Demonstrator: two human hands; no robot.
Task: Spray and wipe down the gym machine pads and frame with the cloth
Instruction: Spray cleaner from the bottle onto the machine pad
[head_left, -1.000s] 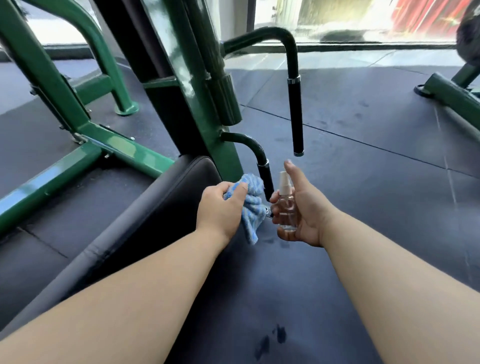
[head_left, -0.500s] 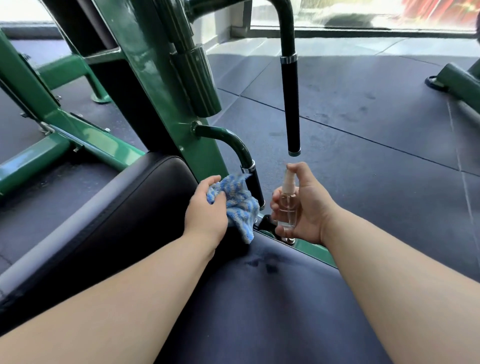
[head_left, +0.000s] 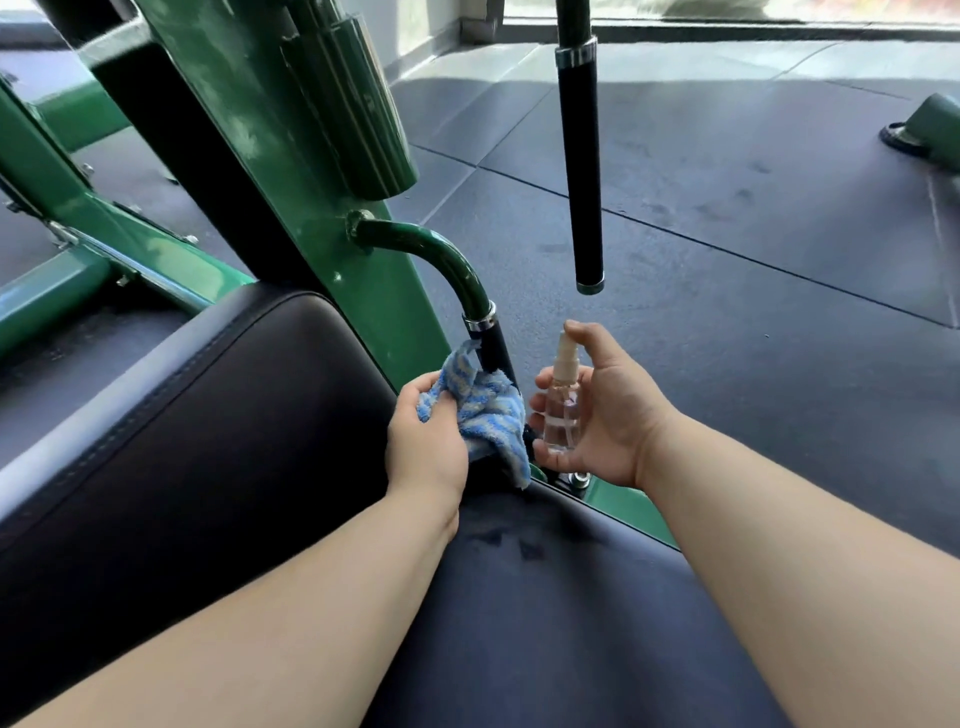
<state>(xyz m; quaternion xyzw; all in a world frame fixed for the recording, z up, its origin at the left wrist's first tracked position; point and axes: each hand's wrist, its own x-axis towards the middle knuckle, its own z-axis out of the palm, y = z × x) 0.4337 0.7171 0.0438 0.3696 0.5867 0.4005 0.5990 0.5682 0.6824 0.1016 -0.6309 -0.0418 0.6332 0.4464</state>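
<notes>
Cloth (head_left: 483, 415) now sits tight against the black sleeve (head_left: 493, 345) of the lower handle (head_left: 441, 254); a second ago it was just left of it. Bottle side barely shifted. View has closed in on the machine.

Left grip (head_left: 426, 447): fingers curled round the blue-and-white cloth, bunching it and pressing it onto the sleeve's lower end. That puts the cloth at the far edge of the seat pad (head_left: 545, 597), between the back pad (head_left: 208, 415) on the left and the bottle on the right.

Right grip (head_left: 608, 415): just right of the cloth, fingers wrapped round a clear spray bottle (head_left: 561, 410). Bottle is upright, with one digit on top of the pump head. Can't tell where the nozzle points.

Dark damp spots (head_left: 519, 543) on the seat pad, just near of the cloth.

Green frame upright (head_left: 291, 171) rises far-left of the hands and carries the lower handle. Upper handle (head_left: 582, 171) hangs straight down, its end above the bottle and clear of it.

Rubber floor (head_left: 753, 260) beyond. Another green machine foot (head_left: 930, 130) at far right.
</notes>
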